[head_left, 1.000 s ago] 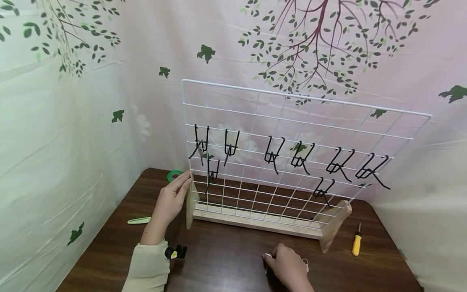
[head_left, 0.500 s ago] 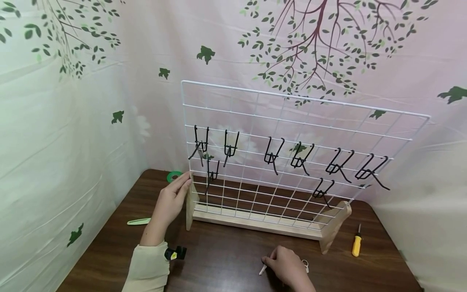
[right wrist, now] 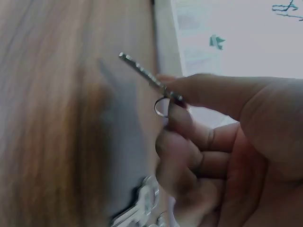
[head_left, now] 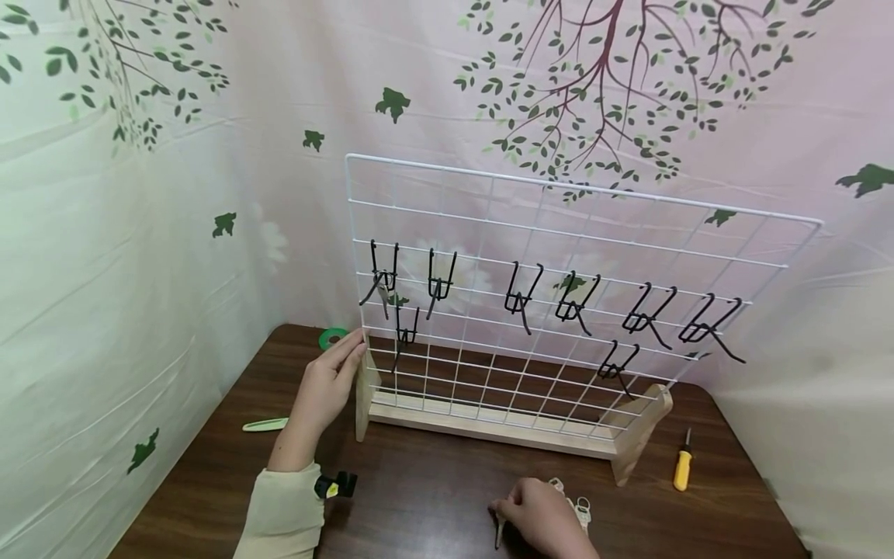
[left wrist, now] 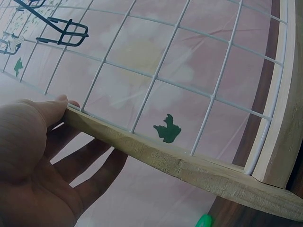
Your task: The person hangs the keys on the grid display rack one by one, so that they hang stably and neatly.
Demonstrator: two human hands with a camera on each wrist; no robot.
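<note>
A white wire grid rack [head_left: 559, 233] stands on a wooden base [head_left: 489, 427], with several black hooks [head_left: 520, 295] hung on it. My left hand [head_left: 328, 384] lies with straight fingers against the rack's left wooden foot [left wrist: 165, 161]; the thumb [left wrist: 59, 106] rests on its edge. Near the table's front edge, my right hand [head_left: 541, 516] pinches a thin metal key [right wrist: 142, 71] with a small ring between thumb and forefinger. A bunch of small keys [head_left: 580, 508] lies on the table right beside that hand.
The dark brown table [head_left: 419, 481] also carries a green tape roll [head_left: 333, 336] at the back left, a flat green tool [head_left: 265, 424] at the left and a yellow screwdriver [head_left: 682, 466] at the right. Leaf-patterned curtains close in behind and on both sides.
My right hand has drawn slightly left and toward me, and the thin key it pinches now points downward. More of the key bunch shows beside it. The left hand has not moved.
</note>
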